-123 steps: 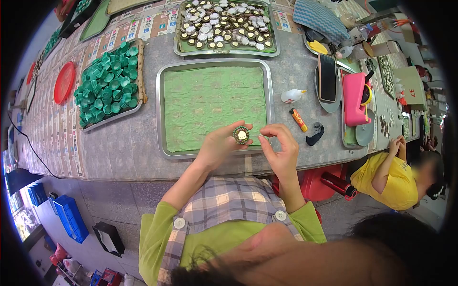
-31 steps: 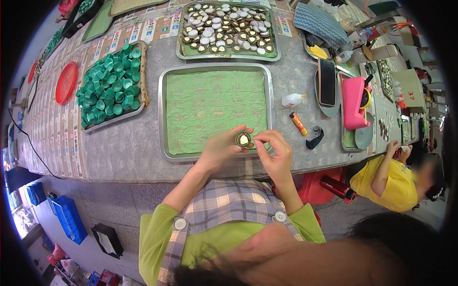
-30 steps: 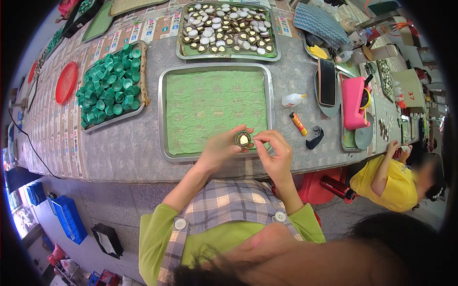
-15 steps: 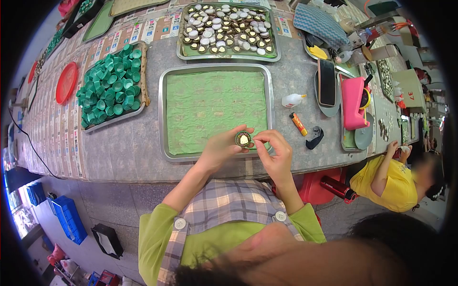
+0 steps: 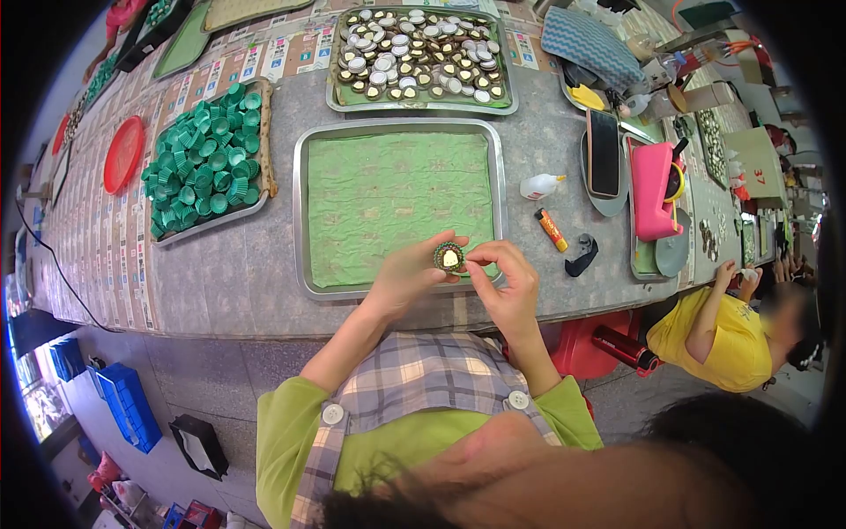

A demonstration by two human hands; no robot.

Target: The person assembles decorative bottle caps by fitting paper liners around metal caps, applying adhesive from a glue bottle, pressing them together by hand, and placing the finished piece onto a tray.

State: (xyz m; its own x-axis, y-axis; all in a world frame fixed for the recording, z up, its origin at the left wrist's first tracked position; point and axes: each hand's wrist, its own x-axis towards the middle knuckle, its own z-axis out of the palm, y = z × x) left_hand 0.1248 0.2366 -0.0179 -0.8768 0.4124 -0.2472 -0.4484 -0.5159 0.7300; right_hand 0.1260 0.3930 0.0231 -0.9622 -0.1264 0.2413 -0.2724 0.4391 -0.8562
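Note:
A small round piece (image 5: 448, 257) with a green ruffled rim, a dark ring and a pale centre is held by my left hand (image 5: 408, 275), over the near edge of a metal tray (image 5: 301, 212) lined with green cloth. My right hand (image 5: 507, 278) is at the right side of the piece, thumb and forefinger pinched together at its rim; whatever sits between those fingertips is too small to make out. Green fluted cups (image 5: 203, 159) fill a tray at the left. Behind, another tray holds dark, white and pale-centred discs (image 5: 419, 53).
Right of the lined tray are a white glue bottle (image 5: 540, 185), an orange tube (image 5: 552, 229), a black strap (image 5: 582, 256), a phone (image 5: 604, 152) and a pink holder (image 5: 652, 189). A red plate (image 5: 123, 155) lies far left. A co-worker in yellow (image 5: 705, 339) sits at the right.
Compared with the earliest frame, my right hand has come closer to the round piece, its fingertips now at the rim. Over the last second both hands have stayed nearly still.

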